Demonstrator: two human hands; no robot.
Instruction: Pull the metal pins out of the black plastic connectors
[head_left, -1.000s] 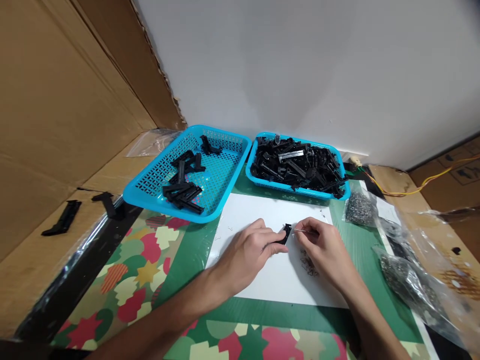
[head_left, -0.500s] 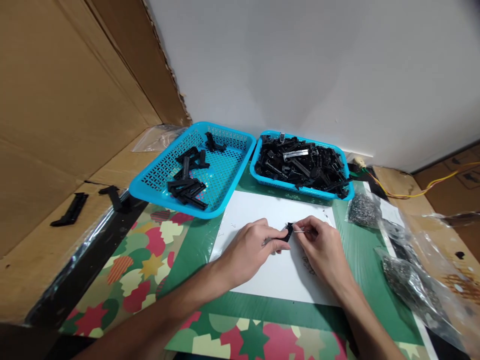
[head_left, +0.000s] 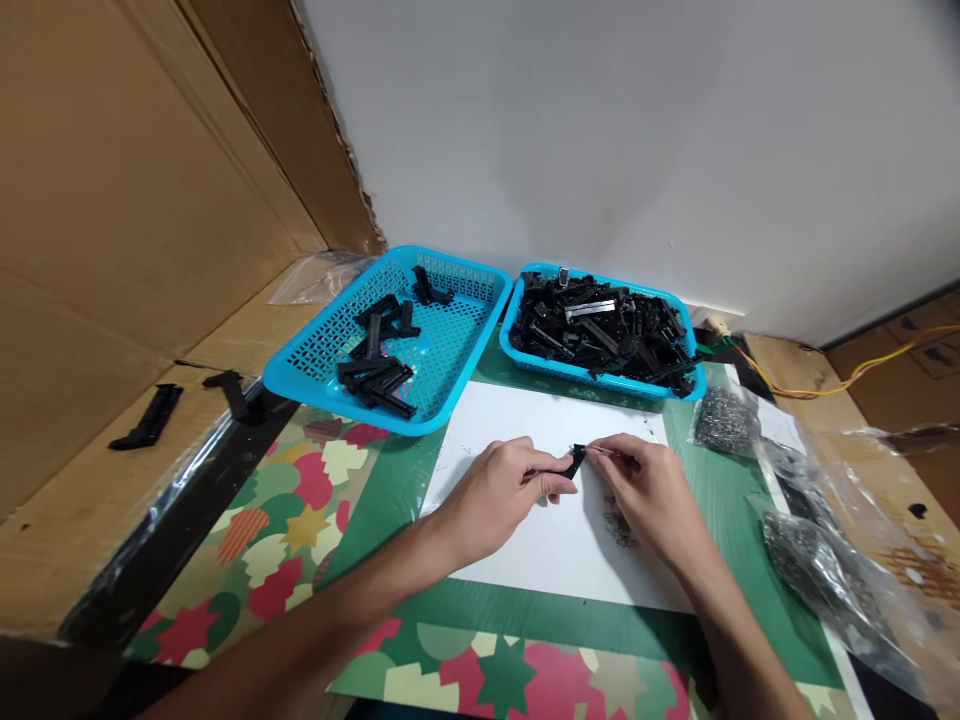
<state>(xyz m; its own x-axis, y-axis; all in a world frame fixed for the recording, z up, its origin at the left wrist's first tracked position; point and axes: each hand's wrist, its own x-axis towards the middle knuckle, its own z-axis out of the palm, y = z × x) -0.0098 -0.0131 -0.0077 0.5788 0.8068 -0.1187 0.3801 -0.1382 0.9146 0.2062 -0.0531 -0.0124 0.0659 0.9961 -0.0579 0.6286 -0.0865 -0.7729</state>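
My left hand pinches a small black plastic part just above a white sheet. Fingers of my right hand are pressed together on a thin metal spring or pin, its tip touching the part's right end. A small heap of tiny springs lies on the sheet under my right hand.
Behind the sheet stand two blue baskets: the left basket holds several black parts, the right basket is heaped with them. Bags of metal springs lie at the right. Cardboard walls rise at the left, with two black parts on the cardboard ledge.
My right hand has brought the thin metal piece closer, up to the black part's end. The view has shifted slightly; my left hand keeps its grip.
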